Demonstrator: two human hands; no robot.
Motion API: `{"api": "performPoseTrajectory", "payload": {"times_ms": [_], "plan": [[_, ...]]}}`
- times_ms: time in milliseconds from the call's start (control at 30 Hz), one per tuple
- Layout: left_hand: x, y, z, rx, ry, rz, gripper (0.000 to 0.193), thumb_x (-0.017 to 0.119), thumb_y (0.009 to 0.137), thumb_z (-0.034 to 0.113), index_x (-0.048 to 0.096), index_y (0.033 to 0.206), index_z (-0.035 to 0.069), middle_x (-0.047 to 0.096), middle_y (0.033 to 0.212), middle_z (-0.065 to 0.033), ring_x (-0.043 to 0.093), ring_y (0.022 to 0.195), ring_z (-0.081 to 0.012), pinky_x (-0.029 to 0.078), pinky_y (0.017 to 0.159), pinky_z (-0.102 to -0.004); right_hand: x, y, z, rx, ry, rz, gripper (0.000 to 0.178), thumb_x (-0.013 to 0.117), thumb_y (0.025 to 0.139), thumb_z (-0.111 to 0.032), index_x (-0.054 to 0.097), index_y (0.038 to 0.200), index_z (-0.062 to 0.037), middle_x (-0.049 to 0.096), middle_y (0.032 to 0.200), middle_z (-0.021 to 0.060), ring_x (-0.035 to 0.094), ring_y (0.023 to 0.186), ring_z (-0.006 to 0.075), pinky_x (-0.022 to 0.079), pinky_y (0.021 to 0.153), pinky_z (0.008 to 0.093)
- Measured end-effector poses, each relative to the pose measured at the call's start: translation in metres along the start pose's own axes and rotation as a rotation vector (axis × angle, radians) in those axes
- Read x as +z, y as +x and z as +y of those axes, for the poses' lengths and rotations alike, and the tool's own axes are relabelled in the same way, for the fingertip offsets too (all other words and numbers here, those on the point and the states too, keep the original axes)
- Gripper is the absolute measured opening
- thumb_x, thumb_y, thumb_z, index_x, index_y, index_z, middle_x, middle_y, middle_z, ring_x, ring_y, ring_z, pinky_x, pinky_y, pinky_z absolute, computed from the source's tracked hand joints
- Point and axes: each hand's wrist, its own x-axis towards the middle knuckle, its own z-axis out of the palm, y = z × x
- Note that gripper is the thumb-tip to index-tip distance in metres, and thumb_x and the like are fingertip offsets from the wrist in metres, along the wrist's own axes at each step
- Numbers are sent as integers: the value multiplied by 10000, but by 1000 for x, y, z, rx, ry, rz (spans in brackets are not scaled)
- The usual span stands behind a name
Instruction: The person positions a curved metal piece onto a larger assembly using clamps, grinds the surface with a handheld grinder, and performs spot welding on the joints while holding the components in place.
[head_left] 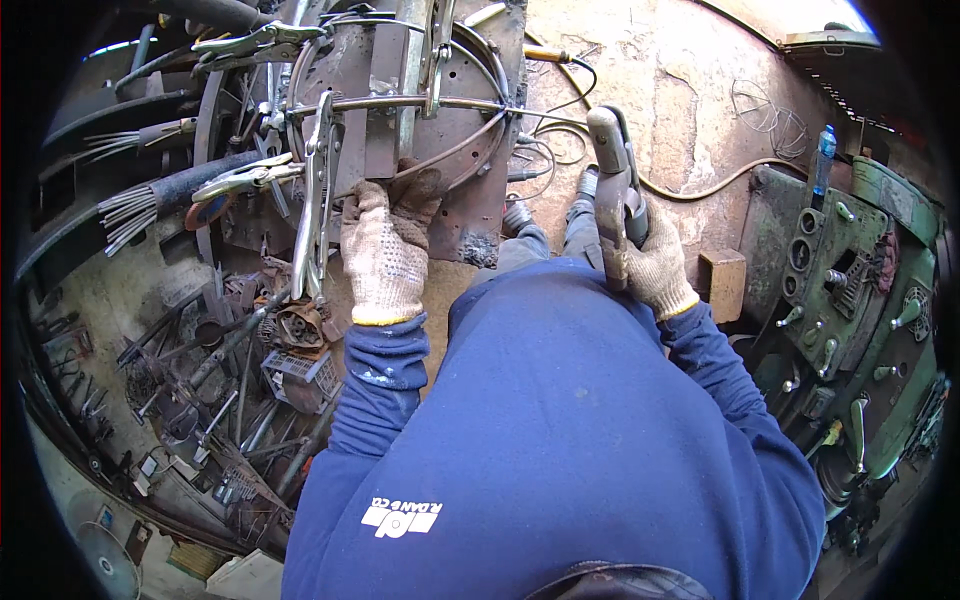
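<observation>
My left hand (382,255), in a dirty knit glove, is closed at the near edge of a dark steel plate (478,205); what its fingers grip is hidden. On that plate lies a round frame of bent metal rod (455,165) with a straight bar (375,102) across it. Locking pliers (316,185) clamp the frame just left of my left hand, and more locking pliers (437,60) grip it further away. My right hand (655,265), also gloved, is wrapped round a long grey-brown tool (610,190) with a thick rounded end, raised beside the plate; its kind is unclear.
An orange-handled tool with a cable (545,53) rests by the plate's far right. A hose (700,195) crosses the floor. A green machine with levers (840,270) stands at right, bearing a blue bottle (823,160). Scrap metal and a grey crate (300,380) crowd the left.
</observation>
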Motion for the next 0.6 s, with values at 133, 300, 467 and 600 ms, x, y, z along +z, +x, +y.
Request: {"api": "performPoseTrajectory", "payload": {"times_ms": [133, 300, 467, 600], "plan": [[-7, 2, -1, 6, 11, -48, 267, 558, 974, 222, 556, 1183, 55, 652, 1122, -177, 679, 953, -327, 582, 836, -465, -1, 0, 0, -12, -45, -14, 530, 790, 743, -205, 586, 1178, 18, 689, 962, 137, 659, 866, 180, 525, 786, 330], [-4, 1, 1, -15, -20, -19, 285, 562, 972, 227, 553, 1198, 53, 657, 1119, -166, 679, 953, -324, 583, 831, -464, -1, 0, -10, 17, -51, -32, 522, 783, 747, -210, 588, 1175, 17, 690, 952, 140, 662, 861, 184, 523, 782, 330], [-23, -1, 2, 724, 1222, -111, 270, 550, 977, 207, 567, 1181, 32, 666, 1104, -146, 682, 945, -313, 568, 850, -464, -1, 1, -7, 16, -86, -32, 489, 759, 770, -192, 588, 1180, 10, 683, 989, 144, 655, 904, 188, 514, 807, 321], [7, -5, 5, 329, 618, 62, 283, 609, 889, 128, 600, 1147, 14, 673, 964, -154, 671, 802, -270, 553, 746, -351, -1, 3, 9, 35, 73, -106, 384, 661, 826, -114, 582, 1184, 3, 655, 1074, 111, 638, 969, 208, 496, 861, 321]]}}
